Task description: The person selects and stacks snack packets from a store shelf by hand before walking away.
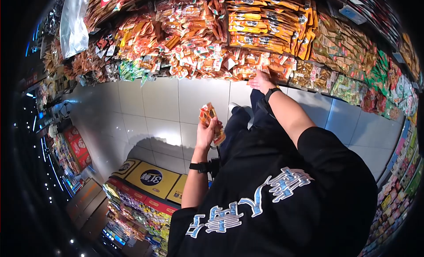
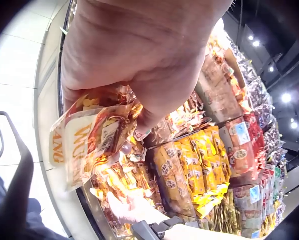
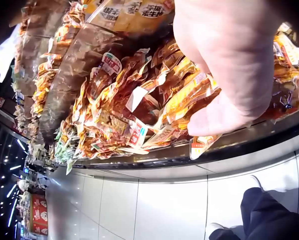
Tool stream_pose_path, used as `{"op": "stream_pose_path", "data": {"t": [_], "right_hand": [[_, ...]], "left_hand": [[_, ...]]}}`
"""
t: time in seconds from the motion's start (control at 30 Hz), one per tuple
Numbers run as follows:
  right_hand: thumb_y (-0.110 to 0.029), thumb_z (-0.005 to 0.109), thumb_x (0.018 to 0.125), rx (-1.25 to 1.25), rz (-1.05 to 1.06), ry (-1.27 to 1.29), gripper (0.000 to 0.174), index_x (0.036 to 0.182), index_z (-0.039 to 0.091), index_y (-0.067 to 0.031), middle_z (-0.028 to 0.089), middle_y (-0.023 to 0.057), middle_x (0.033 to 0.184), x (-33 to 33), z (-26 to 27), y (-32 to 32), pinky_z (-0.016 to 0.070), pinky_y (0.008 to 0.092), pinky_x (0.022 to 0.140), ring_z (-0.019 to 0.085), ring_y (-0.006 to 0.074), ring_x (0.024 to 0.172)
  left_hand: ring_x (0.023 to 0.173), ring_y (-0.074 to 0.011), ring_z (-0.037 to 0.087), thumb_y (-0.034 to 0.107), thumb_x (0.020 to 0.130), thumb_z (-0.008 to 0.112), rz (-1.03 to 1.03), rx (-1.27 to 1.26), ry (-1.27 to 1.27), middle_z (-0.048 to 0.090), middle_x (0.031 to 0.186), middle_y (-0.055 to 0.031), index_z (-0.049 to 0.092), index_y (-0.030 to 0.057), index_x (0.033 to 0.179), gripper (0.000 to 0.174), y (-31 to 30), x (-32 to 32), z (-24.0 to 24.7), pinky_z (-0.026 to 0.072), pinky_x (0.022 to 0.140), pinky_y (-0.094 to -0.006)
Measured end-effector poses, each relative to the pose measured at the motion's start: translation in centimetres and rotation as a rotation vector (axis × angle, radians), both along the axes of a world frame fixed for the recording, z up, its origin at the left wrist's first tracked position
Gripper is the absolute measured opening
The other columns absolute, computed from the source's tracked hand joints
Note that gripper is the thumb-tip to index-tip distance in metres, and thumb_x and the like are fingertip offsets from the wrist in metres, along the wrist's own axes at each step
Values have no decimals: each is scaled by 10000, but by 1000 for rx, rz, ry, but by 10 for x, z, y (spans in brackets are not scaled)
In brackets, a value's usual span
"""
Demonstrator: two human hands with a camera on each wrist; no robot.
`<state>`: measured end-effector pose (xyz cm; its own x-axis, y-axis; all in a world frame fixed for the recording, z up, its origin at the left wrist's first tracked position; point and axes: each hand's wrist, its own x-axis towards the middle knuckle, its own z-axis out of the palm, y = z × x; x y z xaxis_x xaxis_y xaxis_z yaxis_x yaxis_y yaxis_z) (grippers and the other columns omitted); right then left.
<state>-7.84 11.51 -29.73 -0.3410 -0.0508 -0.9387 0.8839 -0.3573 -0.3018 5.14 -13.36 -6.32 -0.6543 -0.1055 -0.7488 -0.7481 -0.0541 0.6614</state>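
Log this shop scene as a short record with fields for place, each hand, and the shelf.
Place: shop aisle, tiled floor
Left hand: grips orange snack packets
Right hand: rests on packet pile in the shelf bin; grip hidden
Shelf above: stacked yellow packs

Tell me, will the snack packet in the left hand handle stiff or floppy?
Probably floppy: the snack packet creases and bends under the left hand. Likely light, as one hand holds it up. Its glossy film looks slippery.
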Motion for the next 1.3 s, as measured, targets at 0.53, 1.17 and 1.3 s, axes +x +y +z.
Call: {"op": "stream_pose_path", "data": {"t": [0.53,1.17,1.3], "right_hand": [[-247,659,921,-575,713,625,427,1285,559,-45,606,33,1183,24,180,2,400,315,991,528,123,1109],[-296,714,867,-39,-690,141,585,1255,429,36,544,220,1166,9,-13,87,536,392,959,593,313,1044],[-451,650,882,-32,-539,11,747,1316,353,80,567,238,1177,19,-7,90,548,393,908,605,303,1042]], "left_hand": [[942,-246,683,65,948,547,-445,459,-122,691,998,-145,564,-37,1137,215,64,-70,9,557,855,-374],[1149,-271,584,313,963,572,-516,115,-205,585,1249,-165,478,-15,1300,480,25,-70,-7,474,961,-387],[1163,-284,581,337,962,575,-419,137,-211,585,1253,-173,487,-1,1291,480,12,-59,-7,467,971,-399]]}}
